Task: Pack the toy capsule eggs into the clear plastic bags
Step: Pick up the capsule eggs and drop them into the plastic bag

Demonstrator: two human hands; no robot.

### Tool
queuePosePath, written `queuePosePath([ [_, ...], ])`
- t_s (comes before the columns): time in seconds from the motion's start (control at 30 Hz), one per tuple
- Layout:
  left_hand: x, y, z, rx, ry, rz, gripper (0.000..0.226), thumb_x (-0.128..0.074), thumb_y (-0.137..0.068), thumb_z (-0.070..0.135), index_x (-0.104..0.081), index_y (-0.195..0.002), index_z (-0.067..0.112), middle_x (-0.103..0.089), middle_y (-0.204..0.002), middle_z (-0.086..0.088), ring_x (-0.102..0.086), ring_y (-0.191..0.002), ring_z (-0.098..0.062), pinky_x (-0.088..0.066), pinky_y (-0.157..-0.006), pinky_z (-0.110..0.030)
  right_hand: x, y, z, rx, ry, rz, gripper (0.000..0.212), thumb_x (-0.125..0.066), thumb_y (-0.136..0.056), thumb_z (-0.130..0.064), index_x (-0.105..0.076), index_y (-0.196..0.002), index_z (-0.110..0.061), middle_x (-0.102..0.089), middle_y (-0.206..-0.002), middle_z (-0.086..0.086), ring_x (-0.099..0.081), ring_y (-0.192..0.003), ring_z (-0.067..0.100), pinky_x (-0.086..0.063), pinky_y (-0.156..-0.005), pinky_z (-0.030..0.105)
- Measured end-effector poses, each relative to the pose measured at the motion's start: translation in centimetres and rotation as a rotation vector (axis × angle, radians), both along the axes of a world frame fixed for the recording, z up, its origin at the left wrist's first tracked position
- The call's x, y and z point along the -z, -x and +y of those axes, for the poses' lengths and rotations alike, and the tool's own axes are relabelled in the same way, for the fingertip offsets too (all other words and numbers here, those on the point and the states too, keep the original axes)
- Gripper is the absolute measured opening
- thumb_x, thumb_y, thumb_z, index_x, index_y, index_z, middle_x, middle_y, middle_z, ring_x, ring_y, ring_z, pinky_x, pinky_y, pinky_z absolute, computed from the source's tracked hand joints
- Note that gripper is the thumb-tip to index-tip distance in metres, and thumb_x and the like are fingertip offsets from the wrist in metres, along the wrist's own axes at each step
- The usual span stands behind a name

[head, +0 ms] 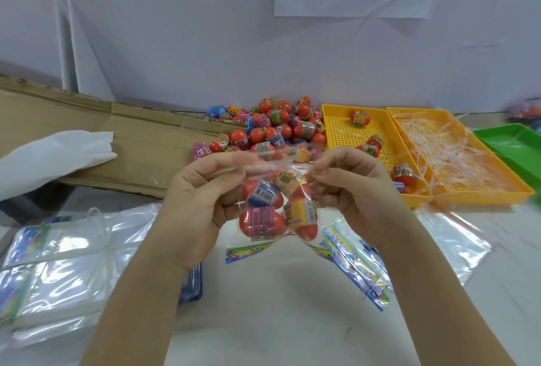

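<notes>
Together, both hands [202, 201] pinching egg-filled bag [278, 204].

I count 4 eggs [262, 220] in 1 clear bag [272, 167], 2 yellow trays [339, 131], 1 green tray [515, 143]; egg pile [272, 128] too many to count.

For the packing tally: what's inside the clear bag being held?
At least four red capsule eggs show inside the clear bag, its top pinched by left hand and right hand. Any behind them are hidden.
</notes>
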State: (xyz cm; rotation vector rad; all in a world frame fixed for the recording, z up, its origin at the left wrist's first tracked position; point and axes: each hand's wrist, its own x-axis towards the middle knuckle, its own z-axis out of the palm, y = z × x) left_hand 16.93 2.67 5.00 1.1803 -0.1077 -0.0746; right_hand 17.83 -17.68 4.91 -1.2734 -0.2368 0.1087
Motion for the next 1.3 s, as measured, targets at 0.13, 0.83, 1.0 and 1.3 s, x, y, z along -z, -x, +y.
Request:
queuePosePath([
  [0.13,0.2,0.0,0.4,0.036,0.028,-0.008,0.025,-0.057,-0.072,0.012,-0.078,-0.066,0.024,-0.071,-0.067,0.001,-0.064,-0.055,-0.009,-0.054,-0.049,-0.019,-0.2,0.0,-0.5,-0.046,-0.006,-0.120,0.027,-0.066,-0.076,0.003,-0.073,-0.067,-0.021,-0.069,-0.068,0.000,-0.068,-0.062,0.012,-0.055,-0.053,0.021],
  [0.83,-0.4,0.7,0.2,0.184,0.026,-0.143,0.031,-0.062,-0.090,0.013,-0.074,-0.065,0.027,-0.076,-0.101,0.000,-0.074,-0.089,-0.016,-0.058,-0.058,-0.025,-0.3,0.3,-0.2,-0.012,0.005,-0.275,0.031,-0.058,-0.076,0.005,-0.073,-0.068,-0.021,-0.067,-0.073,-0.005,-0.064,-0.067,0.008,-0.051,-0.058,0.017],
  [1.0,-0.2,0.7,0.4,0.165,-0.016,-0.238,0.044,-0.046,-0.082,-0.004,-0.069,-0.059,0.026,-0.076,-0.101,-0.001,-0.072,-0.098,-0.020,-0.057,-0.060,-0.025,-0.2,0.2,0.4,-0.032,-0.047,-0.239,0.036,-0.053,-0.077,0.007,-0.071,-0.063,-0.020,-0.066,-0.072,-0.005,-0.063,-0.064,0.008,-0.049,-0.052,0.017],
  [1.3,0.5,0.4,0.6,0.187,-0.047,-0.295,0.054,-0.035,-0.082,-0.010,-0.062,-0.048,0.023,-0.074,-0.106,-0.003,-0.069,-0.104,-0.021,-0.056,-0.069,-0.023,-0.2,0.2,0.2,-0.072,-0.143,-0.161,0.037,-0.047,-0.080,0.008,-0.070,-0.062,-0.016,-0.066,-0.074,-0.002,-0.064,-0.063,0.009,-0.057,-0.055,0.024],
])
